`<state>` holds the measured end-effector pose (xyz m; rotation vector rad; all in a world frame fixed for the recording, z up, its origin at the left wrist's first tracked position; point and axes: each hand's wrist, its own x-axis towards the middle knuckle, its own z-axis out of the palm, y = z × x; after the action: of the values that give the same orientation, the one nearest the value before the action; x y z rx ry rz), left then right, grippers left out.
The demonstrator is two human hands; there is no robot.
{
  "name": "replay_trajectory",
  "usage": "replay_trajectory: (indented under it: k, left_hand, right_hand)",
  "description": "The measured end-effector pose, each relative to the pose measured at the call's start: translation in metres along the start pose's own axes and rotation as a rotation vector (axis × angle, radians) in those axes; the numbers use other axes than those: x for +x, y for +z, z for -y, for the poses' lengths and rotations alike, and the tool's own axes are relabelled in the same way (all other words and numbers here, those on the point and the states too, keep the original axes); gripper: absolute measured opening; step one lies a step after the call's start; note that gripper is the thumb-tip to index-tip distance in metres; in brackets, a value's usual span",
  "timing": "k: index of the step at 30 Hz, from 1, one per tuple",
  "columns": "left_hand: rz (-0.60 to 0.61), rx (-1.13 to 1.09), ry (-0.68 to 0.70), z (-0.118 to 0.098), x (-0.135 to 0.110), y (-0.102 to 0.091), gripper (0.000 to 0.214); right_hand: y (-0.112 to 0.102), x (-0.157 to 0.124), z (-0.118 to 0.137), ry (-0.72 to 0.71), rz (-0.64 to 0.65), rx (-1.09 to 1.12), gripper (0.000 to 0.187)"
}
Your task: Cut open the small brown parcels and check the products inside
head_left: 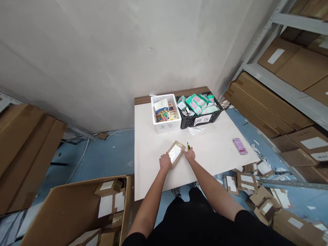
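Note:
A small cardboard box [175, 153] with a white label and shiny tape lies tilted on the white table [146, 150]. My left hand [165, 161] grips its left edge, fingers bent over the side. By the opposite edge, my right hand [189, 154] is closed around a yellow-and-black utility knife [188, 147], whose front end sticks out beyond the fingers. The thumb side of that hand touches the box near its upper right corner. Part of the knife is hidden by the hand.
A white foam bin [167, 128] of booklets and a black crate [188, 123] of green-and-pink boxes stand at the back. A blurred purple item [240, 146] lies right. A large carton [77, 191] holds parcels at lower left; discarded boxes [247, 180] litter the floor beside shelving [256, 70].

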<state>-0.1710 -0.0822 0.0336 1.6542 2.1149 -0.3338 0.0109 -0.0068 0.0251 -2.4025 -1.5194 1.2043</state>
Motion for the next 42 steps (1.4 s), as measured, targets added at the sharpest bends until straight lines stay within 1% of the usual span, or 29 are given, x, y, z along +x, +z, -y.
replay_trajectory:
  k: [2,3,5,7,8,9,11,13,14,16,18,20,22,23,24,26,29,32,36,40,42]
  left_hand:
    - [0.095,-0.033,0.022,0.001,-0.010,0.004,0.065]
    - [0.116,-0.047,0.045,0.001,-0.012,0.005,0.065]
    - [0.092,-0.055,0.090,0.000,-0.013,0.002,0.068]
    - [0.042,-0.051,0.181,-0.003,-0.005,-0.005,0.072]
    - [0.030,-0.053,0.254,-0.004,0.001,-0.008,0.074]
    - [0.032,-0.056,0.336,-0.005,0.008,-0.012,0.077]
    - [0.078,-0.054,0.477,-0.005,0.022,-0.017,0.085]
    - [0.138,-0.033,0.530,-0.004,0.033,-0.017,0.093]
    - [0.156,-0.019,0.521,-0.004,0.036,-0.016,0.096]
    - [0.128,-0.004,0.445,-0.007,0.038,-0.009,0.095]
    - [0.043,-0.009,0.304,-0.015,0.034,0.001,0.090]
    - [-0.043,-0.018,0.135,-0.028,0.028,0.011,0.088]
    - [-0.092,-0.033,0.013,-0.042,0.023,0.019,0.087]
    - [-0.108,-0.043,-0.022,-0.048,0.022,0.022,0.088]
    - [-0.119,-0.050,-0.042,-0.052,0.021,0.024,0.088]
    - [-0.131,-0.054,-0.060,-0.057,0.022,0.025,0.089]
    - [-0.135,-0.064,-0.070,-0.059,0.025,0.024,0.088]
    - [-0.150,-0.097,-0.059,-0.059,0.029,0.026,0.089]
    - [-0.199,-0.102,-0.067,-0.061,0.034,0.033,0.086]
    - [-0.225,-0.117,-0.059,-0.060,0.037,0.040,0.087]
    - [-0.241,-0.142,-0.049,-0.060,0.037,0.041,0.088]
  right_hand:
    - [-0.012,0.014,0.021,-0.044,0.021,-0.005,0.064]
    - [-0.016,0.018,0.025,-0.081,0.029,0.000,0.062]
    - [-0.023,0.019,0.021,-0.146,0.006,0.021,0.058]
    - [-0.022,0.011,0.000,-0.144,-0.054,0.040,0.057]
    - [-0.018,0.004,-0.015,-0.112,-0.073,0.046,0.060]
    - [-0.012,-0.005,-0.032,-0.088,-0.063,0.041,0.064]
    - [0.003,-0.023,-0.062,-0.071,0.020,0.015,0.070]
    - [0.019,-0.036,-0.083,-0.057,0.097,0.015,0.067]
    - [0.024,-0.038,-0.087,-0.037,0.110,0.012,0.065]
    - [0.025,-0.032,-0.083,-0.017,0.095,0.013,0.064]
    - [0.014,-0.014,-0.068,-0.015,0.046,0.012,0.068]
    - [0.000,0.007,-0.049,-0.014,0.005,-0.002,0.069]
    - [-0.013,0.024,-0.036,-0.030,0.000,0.032,0.058]
    - [-0.016,0.029,-0.034,-0.036,0.016,0.074,0.052]
    - [-0.018,0.031,-0.036,-0.040,0.042,0.127,0.049]
    - [-0.016,0.029,-0.047,-0.039,0.112,0.236,0.051]
    - [-0.008,0.019,-0.070,-0.037,0.217,0.359,0.054]
    - [-0.003,0.016,-0.083,-0.029,0.282,0.455,0.051]
    - [-0.003,0.020,-0.083,-0.020,0.306,0.533,0.050]
    - [-0.001,0.019,-0.078,0.002,0.292,0.641,0.051]
    - [-0.002,0.018,-0.077,-0.001,0.293,0.658,0.050]
